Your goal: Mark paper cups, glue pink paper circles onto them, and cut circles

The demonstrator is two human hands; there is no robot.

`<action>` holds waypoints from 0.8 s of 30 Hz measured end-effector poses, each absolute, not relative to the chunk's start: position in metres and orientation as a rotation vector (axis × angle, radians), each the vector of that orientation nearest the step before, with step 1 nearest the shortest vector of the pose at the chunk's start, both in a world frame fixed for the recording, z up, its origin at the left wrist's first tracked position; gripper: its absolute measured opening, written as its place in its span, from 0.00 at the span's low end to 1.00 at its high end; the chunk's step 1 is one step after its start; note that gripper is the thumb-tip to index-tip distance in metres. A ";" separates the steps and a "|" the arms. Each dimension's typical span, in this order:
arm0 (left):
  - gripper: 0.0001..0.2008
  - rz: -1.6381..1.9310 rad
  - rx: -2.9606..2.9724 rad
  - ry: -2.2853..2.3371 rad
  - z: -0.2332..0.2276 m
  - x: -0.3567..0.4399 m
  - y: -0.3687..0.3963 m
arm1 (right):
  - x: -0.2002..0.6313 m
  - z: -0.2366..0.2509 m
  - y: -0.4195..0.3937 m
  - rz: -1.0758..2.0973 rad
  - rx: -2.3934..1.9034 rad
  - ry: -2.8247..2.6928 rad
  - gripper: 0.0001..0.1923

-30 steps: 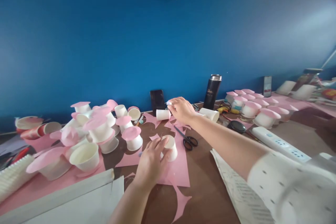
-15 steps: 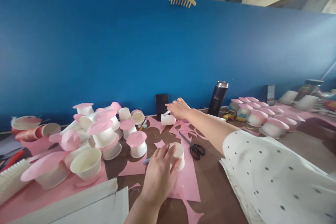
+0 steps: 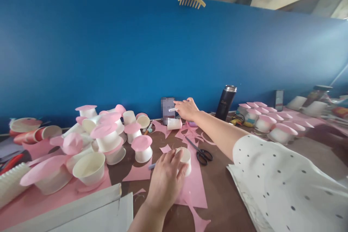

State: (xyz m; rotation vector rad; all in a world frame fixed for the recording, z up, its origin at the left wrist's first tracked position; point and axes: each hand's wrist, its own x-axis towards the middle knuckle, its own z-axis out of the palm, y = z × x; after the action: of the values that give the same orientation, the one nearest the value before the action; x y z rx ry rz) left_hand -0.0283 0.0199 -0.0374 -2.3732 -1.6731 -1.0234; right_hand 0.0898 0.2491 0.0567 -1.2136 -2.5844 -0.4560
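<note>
Blue wall stands behind a brown table [image 3: 217, 195]. From left: the left hand [image 3: 165, 179] rests its curled fingers on an upturned white cup [image 3: 185, 159] on pink paper [image 3: 194, 185]. Farther away, the right hand [image 3: 187, 109] pinches a small white stick [image 3: 172, 109], pointing left, before the phone [image 3: 168, 108].

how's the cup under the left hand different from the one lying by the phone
The cup under the left hand stands upside down on the pink paper sheet, and the left hand grips it. The cup by the phone lies on its side, untouched, just below the right hand. Both are small white paper cups.
</note>
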 end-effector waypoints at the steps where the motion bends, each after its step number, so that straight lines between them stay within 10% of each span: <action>1: 0.17 -1.019 -2.363 -1.685 -0.038 -0.028 0.020 | 0.090 0.058 0.243 -0.434 -1.230 -2.530 0.16; 15: 0.19 -1.046 -2.342 -1.639 -0.042 -0.032 0.022 | 0.145 0.023 0.099 0.580 -1.044 -1.751 0.21; 24: 0.20 -0.986 -2.353 -1.694 -0.040 -0.030 0.019 | 0.167 -0.015 0.085 0.665 -1.150 -1.639 0.19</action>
State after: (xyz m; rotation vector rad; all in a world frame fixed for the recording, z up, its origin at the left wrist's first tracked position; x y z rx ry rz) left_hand -0.0300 0.0190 -0.0396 -2.3527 -1.6942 -0.9856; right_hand 0.1667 0.0852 -0.0148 -1.1500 -1.6387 0.6653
